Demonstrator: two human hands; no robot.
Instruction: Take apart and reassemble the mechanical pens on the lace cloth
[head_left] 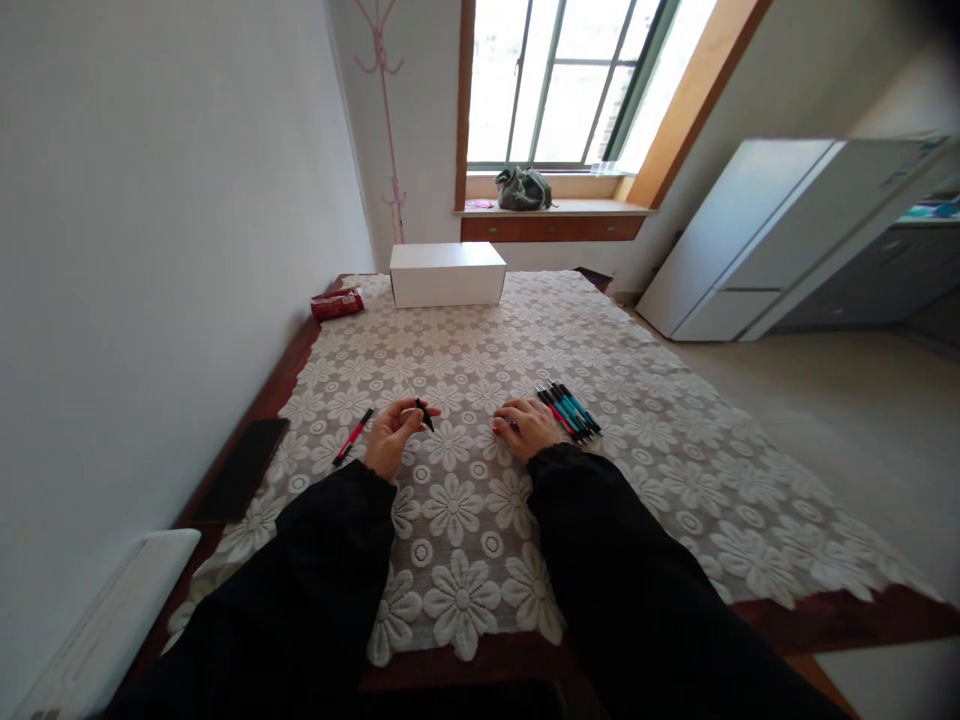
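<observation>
Blk pen piece [425,414], qty 1: slim, tapered to a pt. at lower end, tilted; above cloth, L of centre. Held in L hand [391,435], pinched betw. thumb & fingers.
Red piece [514,425], qty 1: small, glossy, mostly hidden under R hand [531,428]; fingers curled over it, low at cloth; whether gripped or just covered, can't tell.
Red-&-blk pen [352,437], qty 1: slim cyl., lying diag. just beside L hand, outer side.
Pen row [570,408], several: red & turq. barrels, blk ends, approx. parallel, close-set, just beside R hand.
Tablecloth [454,505]: off-wht/grey lace, raised petal flowers & small rings, scalloped edge; over dk red-brn table [847,622], smooth, wood-look.
Blk slab [241,470]: flat, rect., L table edge.
Red packet [337,303]: crinkled, shiny, far L.
Wht box [448,275]: plain, oblong, sharp-edged, far end.
Bag [523,188]: grey-grn, soft, slumped, on windowsill [585,207].
Coat stand [388,110]: pink, thin, curved hooks.
</observation>
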